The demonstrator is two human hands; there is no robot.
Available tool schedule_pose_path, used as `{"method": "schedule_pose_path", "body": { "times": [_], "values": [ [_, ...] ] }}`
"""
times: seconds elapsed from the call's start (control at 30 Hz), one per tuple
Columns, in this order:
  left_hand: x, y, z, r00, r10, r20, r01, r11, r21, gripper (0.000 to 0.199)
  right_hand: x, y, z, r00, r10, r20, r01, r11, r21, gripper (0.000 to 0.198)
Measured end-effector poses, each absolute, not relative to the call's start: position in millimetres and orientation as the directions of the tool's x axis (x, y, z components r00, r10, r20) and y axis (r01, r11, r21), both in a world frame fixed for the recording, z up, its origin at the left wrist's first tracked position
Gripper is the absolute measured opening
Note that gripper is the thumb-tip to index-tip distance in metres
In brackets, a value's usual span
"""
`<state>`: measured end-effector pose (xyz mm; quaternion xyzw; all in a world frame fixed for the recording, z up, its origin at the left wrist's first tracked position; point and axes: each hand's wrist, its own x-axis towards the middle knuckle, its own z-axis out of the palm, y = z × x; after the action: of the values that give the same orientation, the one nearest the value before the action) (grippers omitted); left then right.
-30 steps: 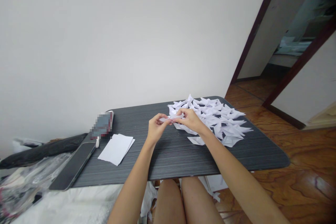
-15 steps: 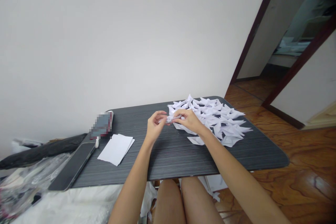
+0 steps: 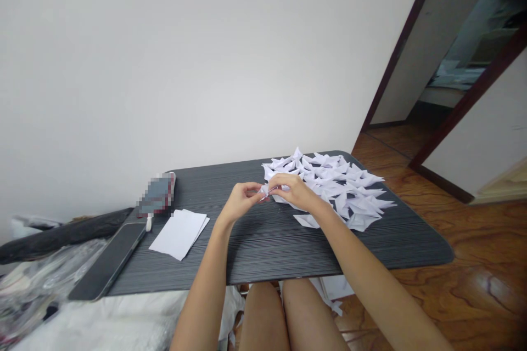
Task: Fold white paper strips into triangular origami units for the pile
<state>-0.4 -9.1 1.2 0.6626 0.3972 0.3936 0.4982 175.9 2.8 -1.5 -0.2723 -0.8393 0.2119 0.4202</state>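
Observation:
Between my two hands, above the dark table (image 3: 263, 252), is a small folded piece of white paper (image 3: 264, 191). My left hand (image 3: 244, 200) pinches its left side between thumb and fingers. From the right, my right hand (image 3: 290, 189) grips the other side, its fingers hiding much of the paper. Just behind and to the right of my right hand lies a spread of folded white paper boats (image 3: 329, 175), several of them overlapping. One boat (image 3: 307, 221) lies nearest the table's front, under my right forearm.
A few flat white sheets (image 3: 179, 235) lie on the left of the table. A dark phone-like slab (image 3: 109, 260) rests at the left edge, near a blurred-out device (image 3: 156, 194) with a white plug. The wall (image 3: 230, 66) stands behind.
My left hand has moved slightly down and left, and its fingers have closed in on the folded paper. My right hand's fingers have bent over the paper's right side.

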Motion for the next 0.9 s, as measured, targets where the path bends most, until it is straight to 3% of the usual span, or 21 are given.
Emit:
{"method": "schedule_pose_path", "body": {
  "times": [0.2,0.4,0.63,0.77,0.9],
  "values": [
    [2.0,-7.8,-0.1,0.314,0.944,0.096,0.113,-0.138,0.984,0.022,173.4,0.5,-0.2,-0.553,0.604,0.574,0.261,0.780,-0.569,0.008],
    [3.4,-8.1,-2.0,0.310,0.941,0.133,0.061,-0.159,0.985,0.027,173.4,0.6,-4.5,-0.502,0.690,0.522,0.341,0.712,-0.613,0.006],
    [3.8,-7.9,-3.6,0.314,0.941,0.127,0.044,-0.148,0.988,0.031,170.1,-1.4,-2.6,-0.572,0.620,0.537,0.256,0.757,-0.601,0.003],
    [4.2,-8.0,-4.3,0.328,0.933,0.146,0.061,-0.175,0.983,0.029,166.5,-2.3,-3.6,-0.480,0.674,0.561,0.281,0.724,-0.630,0.004],
    [4.4,-8.9,-3.5,0.350,0.923,0.157,0.063,-0.190,0.980,0.027,165.8,-3.5,-4.0,-0.423,0.765,0.486,0.324,0.628,-0.708,0.010]
  ]
}}
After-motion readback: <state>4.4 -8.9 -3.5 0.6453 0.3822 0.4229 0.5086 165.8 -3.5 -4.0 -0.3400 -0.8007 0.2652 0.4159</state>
